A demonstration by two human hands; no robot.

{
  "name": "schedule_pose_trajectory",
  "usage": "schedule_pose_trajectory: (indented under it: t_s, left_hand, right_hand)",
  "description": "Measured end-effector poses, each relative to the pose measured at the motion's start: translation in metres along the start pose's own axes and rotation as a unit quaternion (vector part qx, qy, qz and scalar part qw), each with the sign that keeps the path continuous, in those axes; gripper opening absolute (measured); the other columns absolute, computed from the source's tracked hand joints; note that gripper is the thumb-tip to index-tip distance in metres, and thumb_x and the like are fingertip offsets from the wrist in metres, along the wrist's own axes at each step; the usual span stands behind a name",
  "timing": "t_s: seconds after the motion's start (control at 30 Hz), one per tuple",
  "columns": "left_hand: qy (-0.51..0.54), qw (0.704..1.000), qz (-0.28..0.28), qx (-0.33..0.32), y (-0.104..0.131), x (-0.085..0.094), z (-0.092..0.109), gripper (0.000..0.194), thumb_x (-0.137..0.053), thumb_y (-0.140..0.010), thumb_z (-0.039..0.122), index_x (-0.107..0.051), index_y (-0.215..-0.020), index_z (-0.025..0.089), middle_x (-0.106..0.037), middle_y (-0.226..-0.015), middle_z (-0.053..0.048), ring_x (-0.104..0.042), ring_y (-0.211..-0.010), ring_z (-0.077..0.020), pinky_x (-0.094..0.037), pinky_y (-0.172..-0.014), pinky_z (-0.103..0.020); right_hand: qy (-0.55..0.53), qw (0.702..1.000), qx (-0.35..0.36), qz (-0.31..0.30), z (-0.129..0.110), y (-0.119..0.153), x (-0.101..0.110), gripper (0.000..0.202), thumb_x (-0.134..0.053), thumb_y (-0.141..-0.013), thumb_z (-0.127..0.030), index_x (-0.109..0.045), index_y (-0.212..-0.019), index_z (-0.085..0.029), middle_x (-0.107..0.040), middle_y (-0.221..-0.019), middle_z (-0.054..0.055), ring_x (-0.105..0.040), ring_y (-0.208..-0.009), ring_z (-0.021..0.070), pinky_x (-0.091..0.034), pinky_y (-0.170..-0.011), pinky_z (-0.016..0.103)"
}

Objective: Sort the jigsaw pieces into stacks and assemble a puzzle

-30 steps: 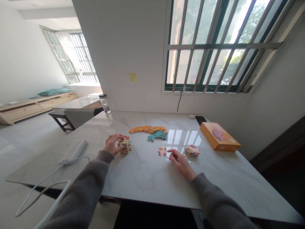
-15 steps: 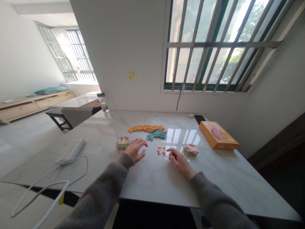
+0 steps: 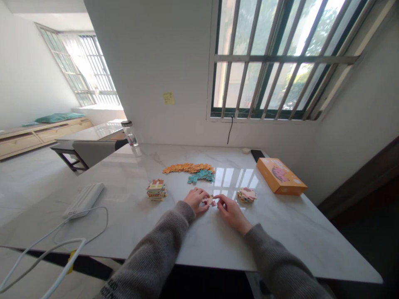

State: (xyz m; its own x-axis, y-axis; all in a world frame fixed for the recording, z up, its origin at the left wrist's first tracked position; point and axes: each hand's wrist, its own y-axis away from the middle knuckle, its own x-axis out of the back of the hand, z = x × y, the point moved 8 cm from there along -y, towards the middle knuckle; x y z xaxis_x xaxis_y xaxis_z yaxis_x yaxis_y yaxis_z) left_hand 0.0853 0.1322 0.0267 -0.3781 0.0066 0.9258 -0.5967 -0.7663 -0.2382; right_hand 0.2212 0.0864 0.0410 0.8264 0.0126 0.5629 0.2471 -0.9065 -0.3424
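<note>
A pink puzzle piece lies on the white marbled table between my hands. My left hand has its fingers round the piece's left side, gripping it. On the right, my right hand is beside the piece, index finger extended to its right edge and the other fingers curled. A stack of puzzle pieces stands left of my left hand, and a lower pile of pink and pale pieces is right of my right hand. Beyond the hands lie orange pieces and teal pieces.
An orange box stands at the right, near a black phone. A glass bottle is at the far left edge. The white power strip and its cables lie at the left.
My left hand has moved right, from beside the left stack to the pink piece, and its fingers have closed on it. My right hand stays near the piece. The view has shifted slightly.
</note>
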Motion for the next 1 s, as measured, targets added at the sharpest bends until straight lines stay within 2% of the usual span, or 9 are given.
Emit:
schedule_pose_trajectory:
  t_s: [0.17, 0.27, 0.33, 0.43, 0.53, 0.67, 0.73, 0.83, 1.0]
  left_hand:
    - [-0.032, 0.995, 0.048, -0.076, 0.012, 0.0, 0.026, 0.025, -0.07, -0.073, 0.03, -0.063, -0.095, 0.02, -0.068, -0.102, -0.007, -0.058, -0.095, -0.0251, -0.046, -0.085, -0.038]
    - [-0.07, 0.984, 0.08, -0.143, 0.019, 0.005, 0.044, 0.016, -0.066, -0.076, 0.029, -0.063, -0.089, 0.02, -0.068, -0.103, -0.007, -0.058, -0.094, -0.0244, -0.044, -0.086, -0.039]
    - [-0.088, 0.976, 0.097, -0.172, 0.022, 0.008, 0.05, 0.011, -0.065, -0.079, 0.027, -0.063, -0.087, 0.02, -0.068, -0.104, -0.006, -0.058, -0.095, -0.0239, -0.044, -0.087, -0.039]
    - [-0.083, 0.973, 0.115, -0.184, 0.024, 0.01, 0.05, 0.01, -0.066, -0.078, 0.024, -0.063, -0.087, 0.021, -0.066, -0.107, -0.006, -0.058, -0.098, -0.0239, -0.045, -0.087, -0.039]
    - [-0.042, 0.977, 0.146, -0.148, 0.024, 0.011, 0.038, 0.014, -0.07, -0.076, 0.023, -0.062, -0.088, 0.022, -0.063, -0.115, -0.008, -0.059, -0.104, -0.0249, -0.047, -0.087, -0.039]
    - [0.029, 0.975, 0.194, -0.108, 0.026, 0.015, 0.025, 0.05, -0.081, -0.066, 0.039, -0.057, -0.107, 0.021, -0.06, -0.114, -0.011, -0.06, -0.102, -0.0267, -0.05, -0.087, -0.041]
    - [0.039, 0.97, 0.208, -0.116, 0.027, 0.018, 0.026, 0.052, -0.079, -0.069, 0.037, -0.054, -0.111, 0.02, -0.061, -0.11, -0.01, -0.062, -0.099, -0.0256, -0.052, -0.084, -0.039]
    - [0.02, 0.964, 0.23, -0.134, 0.029, 0.025, 0.033, 0.038, -0.068, -0.078, 0.023, -0.054, -0.113, 0.02, -0.065, -0.108, -0.01, -0.063, -0.098, -0.0243, -0.052, -0.083, -0.038]
    - [-0.003, 0.954, 0.228, -0.197, 0.032, 0.031, 0.048, 0.045, -0.057, -0.077, 0.01, -0.054, -0.12, 0.022, -0.064, -0.129, -0.009, -0.06, -0.111, -0.0245, -0.05, -0.094, -0.04]
  right_hand:
    - [0.038, 0.997, 0.029, 0.063, 0.001, -0.001, 0.01, 0.025, -0.046, -0.092, -0.02, -0.064, -0.11, -0.016, -0.06, -0.093, 0.007, -0.057, -0.083, 0.0195, -0.047, -0.081, 0.034]
    - [0.071, 0.996, 0.022, 0.05, 0.007, -0.001, 0.006, 0.028, -0.051, -0.09, -0.019, -0.063, -0.115, -0.017, -0.064, -0.099, 0.009, -0.058, -0.089, 0.0224, -0.046, -0.086, 0.039]
    - [0.084, 0.996, 0.017, 0.025, 0.01, -0.001, 0.001, 0.03, -0.055, -0.088, -0.018, -0.064, -0.116, -0.018, -0.067, -0.095, 0.008, -0.059, -0.09, 0.0234, -0.045, -0.087, 0.04]
    - [0.043, 0.999, 0.0, -0.005, 0.011, -0.001, -0.003, 0.027, -0.055, -0.088, -0.017, -0.067, -0.112, -0.018, -0.068, -0.084, 0.005, -0.061, -0.08, 0.0208, -0.046, -0.081, 0.036]
    - [-0.051, 0.998, -0.034, -0.017, 0.012, -0.003, -0.003, 0.017, -0.054, -0.09, -0.024, -0.067, -0.1, -0.018, -0.069, -0.076, 0.004, -0.062, -0.071, 0.0184, -0.046, -0.072, 0.032]
    - [-0.22, 0.971, -0.089, 0.002, 0.016, -0.005, -0.002, 0.024, -0.061, -0.088, -0.042, -0.059, -0.087, -0.018, -0.071, -0.076, 0.004, -0.067, -0.074, 0.02, -0.047, -0.071, 0.031]
    - [-0.268, 0.957, -0.111, -0.007, 0.017, -0.004, -0.006, 0.029, -0.064, -0.086, -0.047, -0.056, -0.084, -0.019, -0.072, -0.077, 0.004, -0.068, -0.077, 0.0205, -0.047, -0.073, 0.031]
    - [-0.238, 0.964, -0.112, -0.027, 0.015, -0.003, -0.008, 0.032, -0.065, -0.084, -0.05, -0.057, -0.08, -0.019, -0.07, -0.078, 0.003, -0.064, -0.076, 0.019, -0.045, -0.071, 0.03]
    - [-0.114, 0.991, -0.048, -0.056, 0.006, -0.002, -0.007, 0.031, -0.061, -0.087, -0.048, -0.061, -0.078, -0.018, -0.064, -0.075, 0.001, -0.054, -0.069, 0.0154, -0.039, -0.063, 0.027]
